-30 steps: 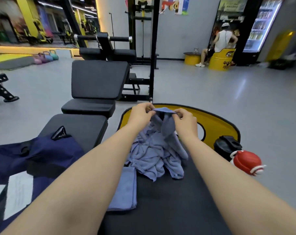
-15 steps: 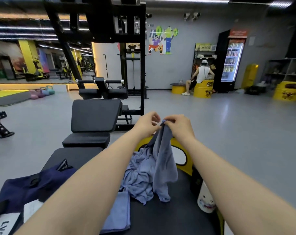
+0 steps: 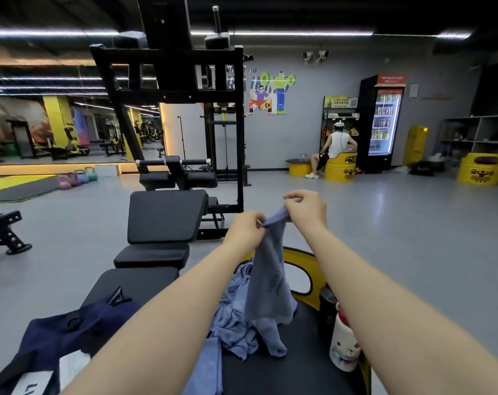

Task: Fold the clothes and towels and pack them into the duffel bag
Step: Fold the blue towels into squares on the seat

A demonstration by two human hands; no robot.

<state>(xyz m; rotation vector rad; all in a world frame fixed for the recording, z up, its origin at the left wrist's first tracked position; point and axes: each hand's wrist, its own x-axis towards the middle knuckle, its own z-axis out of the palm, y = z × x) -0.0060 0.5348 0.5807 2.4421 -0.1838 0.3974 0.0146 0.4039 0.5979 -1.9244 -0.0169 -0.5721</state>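
Bench (image 3: pixel 162 220), black padded, seen ahead at left. Duffel bag (image 3: pixel 71 334), navy, laid on bench pad at lower left. Black-topped surface (image 3: pixel 273 374) with yellow rim occupied by crumpled blue garment (image 3: pixel 236 320) and folded blue towel (image 3: pixel 210 366) beside it. Garment's upper edge raised above pile, rest hanging down. Bottle (image 3: pixel 343 346), white with red cap, stood at right edge. Left hand (image 3: pixel 246 232): fingers curled, garment edge pinched. Right hand (image 3: pixel 306 209): thumb and fingers pinched on same edge, slightly higher.

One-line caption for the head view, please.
Both hands, left and right, pinch a blue towel's top edge, lifting it above the bench.
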